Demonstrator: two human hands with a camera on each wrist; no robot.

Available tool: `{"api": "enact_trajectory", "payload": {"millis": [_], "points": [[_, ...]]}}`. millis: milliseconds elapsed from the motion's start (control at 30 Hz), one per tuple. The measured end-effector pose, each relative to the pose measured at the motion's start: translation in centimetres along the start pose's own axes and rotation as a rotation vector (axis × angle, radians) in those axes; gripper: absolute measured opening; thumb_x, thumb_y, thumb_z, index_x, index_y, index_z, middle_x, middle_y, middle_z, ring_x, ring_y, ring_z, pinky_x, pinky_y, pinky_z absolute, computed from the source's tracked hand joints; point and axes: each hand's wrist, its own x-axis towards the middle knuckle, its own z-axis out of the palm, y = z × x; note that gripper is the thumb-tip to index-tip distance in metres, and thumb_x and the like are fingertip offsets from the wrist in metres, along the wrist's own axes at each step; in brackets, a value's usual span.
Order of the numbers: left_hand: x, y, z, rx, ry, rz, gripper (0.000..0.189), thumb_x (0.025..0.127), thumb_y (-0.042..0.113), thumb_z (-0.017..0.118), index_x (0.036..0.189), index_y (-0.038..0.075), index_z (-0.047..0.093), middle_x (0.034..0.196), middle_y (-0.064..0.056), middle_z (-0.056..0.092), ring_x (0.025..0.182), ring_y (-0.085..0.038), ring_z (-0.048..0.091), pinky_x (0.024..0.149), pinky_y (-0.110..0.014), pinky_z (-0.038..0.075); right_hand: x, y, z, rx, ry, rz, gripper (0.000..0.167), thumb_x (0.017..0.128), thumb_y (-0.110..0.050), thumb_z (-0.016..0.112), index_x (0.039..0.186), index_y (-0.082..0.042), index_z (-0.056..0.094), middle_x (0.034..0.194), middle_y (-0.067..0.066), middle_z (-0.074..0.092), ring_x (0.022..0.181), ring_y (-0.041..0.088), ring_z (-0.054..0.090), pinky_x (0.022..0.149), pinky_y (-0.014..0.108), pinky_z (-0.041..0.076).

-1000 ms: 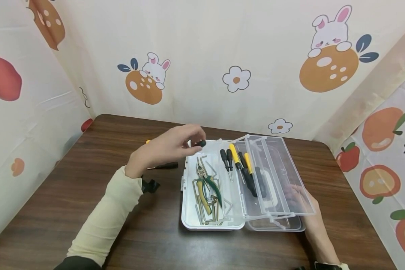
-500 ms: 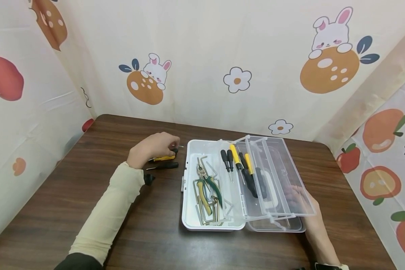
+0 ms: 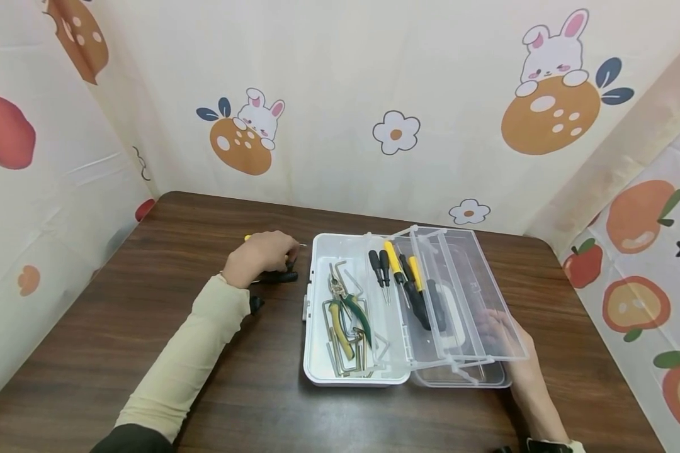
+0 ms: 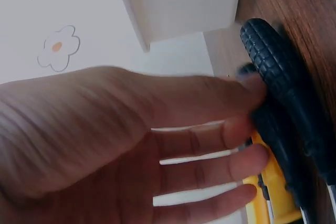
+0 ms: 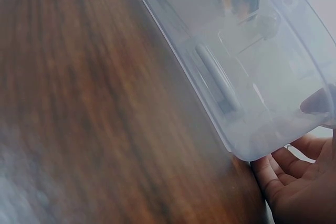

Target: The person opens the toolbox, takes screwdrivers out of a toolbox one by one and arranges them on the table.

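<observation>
My left hand (image 3: pixel 263 257) reaches down to a few tools lying on the table left of the white toolbox (image 3: pixel 330 249). In the left wrist view, thumb and index finger pinch the handle of a black screwdriver (image 4: pixel 278 132); the other fingers extend beside it. A second black screwdriver (image 4: pixel 286 77) with a ribbed handle lies alongside, and a yellow handle (image 4: pixel 283 192) shows beneath. On the right, my right hand (image 3: pixel 524 355) grips the edge of the clear lid (image 5: pixel 252 124), thumb on its inner side and fingers below. The hand is partly seen through clear plastic.
Green-and-yellow pliers (image 3: pixel 341 327) lie over several hex keys (image 3: pixel 333 362) in the box's left part. Small black screwdrivers (image 3: pixel 376 264) and a yellow-handled tool (image 3: pixel 393 257) sit to their right. A clear tray (image 3: pixel 487 264) on hinged arms overhangs the lid.
My left hand has moved left and down from above the box's back left corner, where it held a small dark-ended thing, to the tools on the table. The right hand stays put.
</observation>
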Motion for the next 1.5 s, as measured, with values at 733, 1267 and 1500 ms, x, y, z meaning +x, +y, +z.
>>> {"api": "enact_trajectory", "payload": {"millis": [733, 1267, 1500], "points": [[-1.6, 4.4, -1.0, 0.171, 0.404, 0.086, 0.031, 0.104, 0.021, 0.062, 0.133, 0.009, 0.065, 0.127, -0.016, 0.068, 0.119, -0.037, 0.065, 0.098, -0.055, 0.056, -0.1, -0.1, 0.0, 0.085, -0.005, 0.03, 0.019, 0.109, -0.016, 0.054, 0.116, -0.011, 0.071, 0.093, -0.015, 0.076, 0.082, 0.0, 0.072, 0.073, 0.014, 0.056], [-0.1, 7.9, 1.6, 0.068, 0.243, 0.39, 0.065, 0.104, 0.059, 0.05, 0.162, 0.035, 0.034, 0.17, -0.006, 0.033, 0.158, -0.03, 0.029, 0.125, -0.062, 0.027, -0.1, -0.2, 0.0, 0.076, -0.01, 0.02, 0.02, 0.109, -0.015, 0.054, 0.118, -0.007, 0.07, 0.094, -0.013, 0.076, 0.083, 0.0, 0.071, 0.074, 0.015, 0.056], [0.3, 8.5, 2.3, 0.142, 0.308, 0.428, 0.069, 0.102, 0.046, 0.062, 0.163, 0.033, 0.033, 0.169, -0.012, 0.033, 0.158, -0.033, 0.03, 0.125, -0.059, 0.031, -0.2, -0.2, 0.1, 0.102, -0.007, 0.012, 0.019, 0.108, -0.014, 0.054, 0.116, -0.009, 0.071, 0.095, -0.013, 0.077, 0.083, 0.0, 0.072, 0.073, 0.014, 0.057]]}}
